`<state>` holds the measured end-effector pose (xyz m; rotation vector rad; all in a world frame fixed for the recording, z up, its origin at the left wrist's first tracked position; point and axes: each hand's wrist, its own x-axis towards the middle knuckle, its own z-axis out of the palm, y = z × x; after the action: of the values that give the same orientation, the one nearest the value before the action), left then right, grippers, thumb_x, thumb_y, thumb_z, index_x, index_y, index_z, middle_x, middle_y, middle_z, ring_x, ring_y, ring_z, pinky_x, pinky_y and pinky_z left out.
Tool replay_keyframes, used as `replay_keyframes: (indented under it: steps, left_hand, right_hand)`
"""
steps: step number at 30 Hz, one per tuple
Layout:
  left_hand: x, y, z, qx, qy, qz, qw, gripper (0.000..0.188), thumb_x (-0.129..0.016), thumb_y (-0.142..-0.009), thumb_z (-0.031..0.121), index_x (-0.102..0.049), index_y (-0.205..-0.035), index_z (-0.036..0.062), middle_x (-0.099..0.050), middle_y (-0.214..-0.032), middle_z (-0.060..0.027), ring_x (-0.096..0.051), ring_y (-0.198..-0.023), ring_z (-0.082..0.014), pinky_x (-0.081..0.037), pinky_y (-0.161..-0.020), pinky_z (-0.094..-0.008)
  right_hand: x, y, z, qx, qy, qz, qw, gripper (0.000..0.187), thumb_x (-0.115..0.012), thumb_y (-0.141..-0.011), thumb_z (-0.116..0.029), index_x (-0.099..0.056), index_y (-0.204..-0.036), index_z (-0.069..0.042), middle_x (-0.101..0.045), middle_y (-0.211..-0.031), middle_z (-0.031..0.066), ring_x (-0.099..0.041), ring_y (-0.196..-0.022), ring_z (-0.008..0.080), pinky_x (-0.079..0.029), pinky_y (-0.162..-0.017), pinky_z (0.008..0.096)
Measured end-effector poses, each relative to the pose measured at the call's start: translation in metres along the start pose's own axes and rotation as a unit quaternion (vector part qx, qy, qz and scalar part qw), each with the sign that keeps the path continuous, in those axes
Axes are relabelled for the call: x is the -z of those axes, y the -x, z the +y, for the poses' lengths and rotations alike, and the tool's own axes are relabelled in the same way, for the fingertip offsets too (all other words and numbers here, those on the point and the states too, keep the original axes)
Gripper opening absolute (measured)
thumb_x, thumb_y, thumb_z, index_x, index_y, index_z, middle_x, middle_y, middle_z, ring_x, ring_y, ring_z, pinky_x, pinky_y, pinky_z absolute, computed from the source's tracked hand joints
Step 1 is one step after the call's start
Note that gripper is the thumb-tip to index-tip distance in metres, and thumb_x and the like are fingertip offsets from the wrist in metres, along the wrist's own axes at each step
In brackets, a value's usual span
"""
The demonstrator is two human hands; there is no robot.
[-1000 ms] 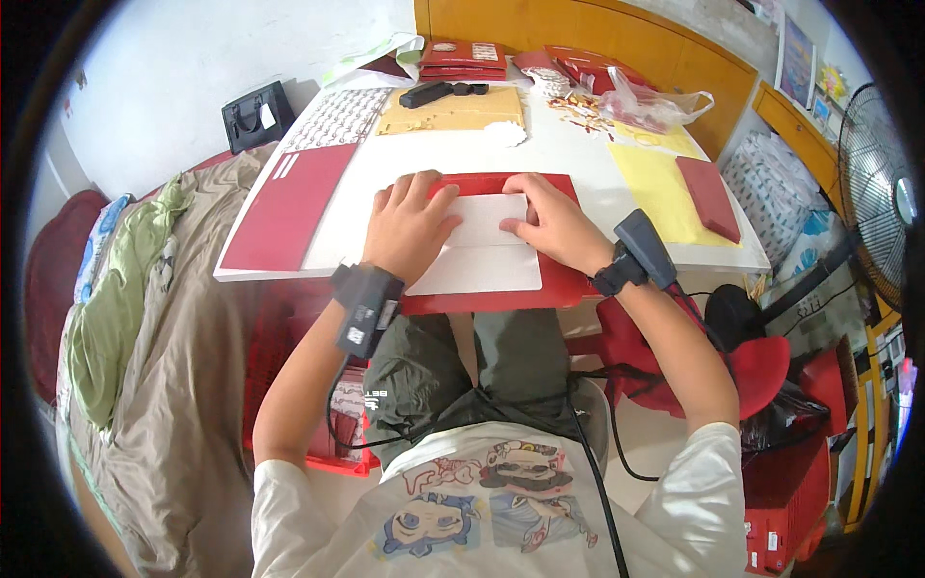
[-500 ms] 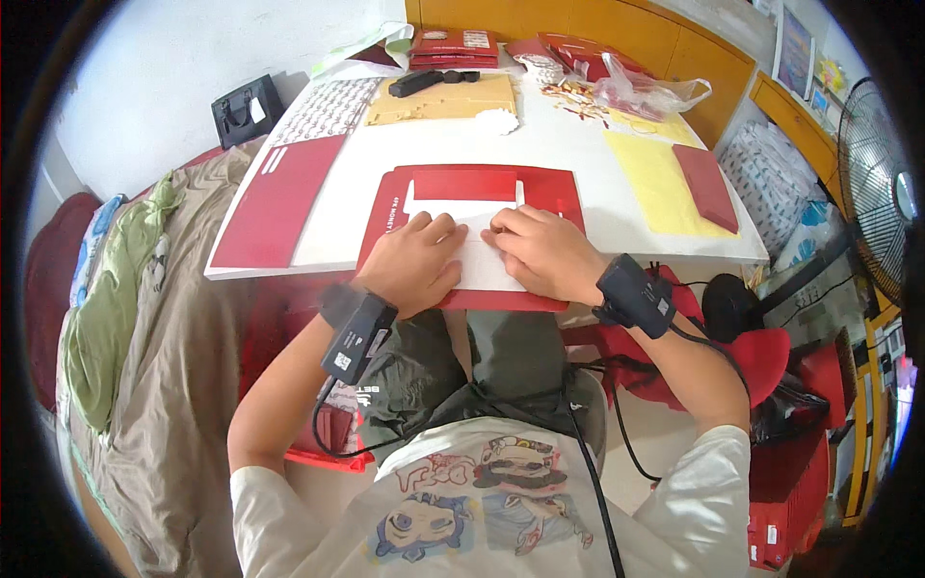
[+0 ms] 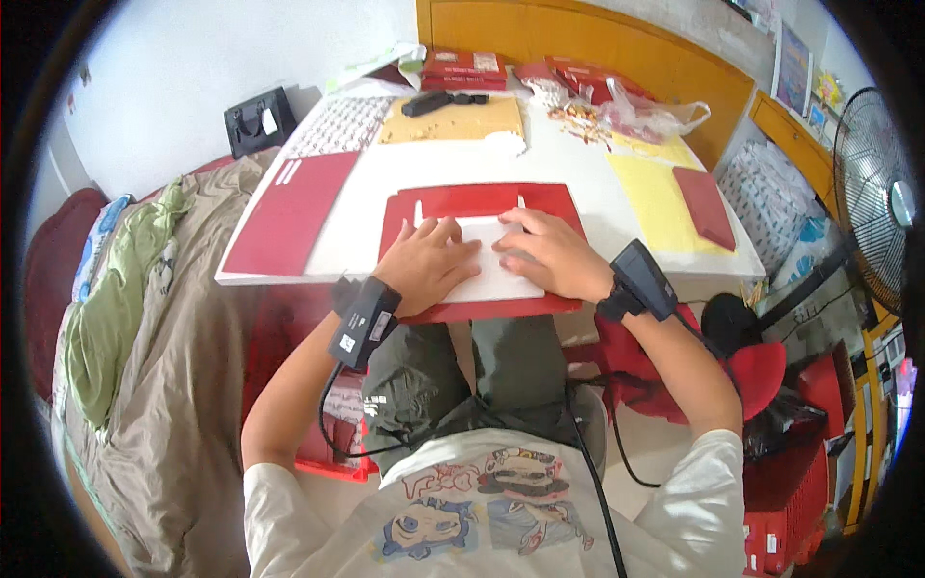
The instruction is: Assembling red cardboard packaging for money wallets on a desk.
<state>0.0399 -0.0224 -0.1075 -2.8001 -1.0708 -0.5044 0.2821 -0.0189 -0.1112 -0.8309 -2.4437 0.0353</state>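
A red sheet of card [image 3: 568, 207] lies at the table's near edge, with a white paper [image 3: 501, 285] flat on top. Along the far end of the white paper is a red strip, with narrow white slivers at its two ends. My left hand [image 3: 429, 265] rests palm down on the paper's left part, its fingers spread. On the right part, my right hand [image 3: 554, 255] also lies palm down with fingers apart. The two hands sit a small gap apart, and they hide much of the paper. Neither one grips anything.
A dark red folder [image 3: 299, 212] lies left on the white table [image 3: 549, 162]. Yellow sheets [image 3: 646, 197] and a red packet [image 3: 703, 207] lie right. Farther back are a tan board [image 3: 462, 120], red packs [image 3: 464, 69] and a plastic bag [image 3: 646, 120]. A fan [image 3: 872, 197] stands right.
My hands have drawn slightly nearer and the fingers have flattened out on the paper. The red strip at its far end looks less raised. The view has tilted a little.
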Motion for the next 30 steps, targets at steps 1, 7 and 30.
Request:
replay_keyframes:
  steps: [1,7,30]
  left_hand:
    - [0.002,-0.001,-0.004,0.001,0.008,-0.034,0.999,0.059,-0.054,-0.089,0.046,-0.046,-0.134,0.0094,-0.049,-0.116,-0.0161,-0.048,-0.108,-0.0330,-0.038,-0.094,-0.0454]
    - [-0.005,-0.004,-0.013,0.122,-0.006,0.071,0.990,0.061,-0.061,-0.084,0.039,-0.044,-0.136,0.0111,-0.052,-0.118,-0.0154,-0.048,-0.113,-0.0352,-0.033,-0.103,-0.0458]
    - [0.011,-0.017,-0.018,0.091,0.167,0.024,0.982,0.028,-0.059,-0.083,0.009,-0.058,-0.110,0.0010,-0.064,-0.087,-0.0208,-0.062,-0.084,-0.0381,-0.049,-0.074,-0.0420]
  right_hand:
    - [0.000,-0.001,0.004,-0.003,-0.002,-0.012,1.000,0.032,-0.062,-0.085,-0.026,-0.059,-0.108,-0.005,-0.050,-0.123,0.0195,-0.049,-0.112,0.0388,-0.040,-0.093,0.0460]
    - [-0.002,-0.022,0.020,-0.021,0.070,-0.036,0.997,0.055,-0.066,-0.081,-0.032,-0.047,-0.125,-0.006,-0.042,-0.136,0.0181,-0.036,-0.130,0.0383,-0.030,-0.107,0.0458]
    - [0.005,-0.046,0.003,-0.140,-0.082,-0.135,0.977,0.026,-0.054,-0.086,-0.011,-0.056,-0.110,-0.002,-0.062,-0.107,0.0192,-0.058,-0.097,0.0365,-0.046,-0.085,0.0412]
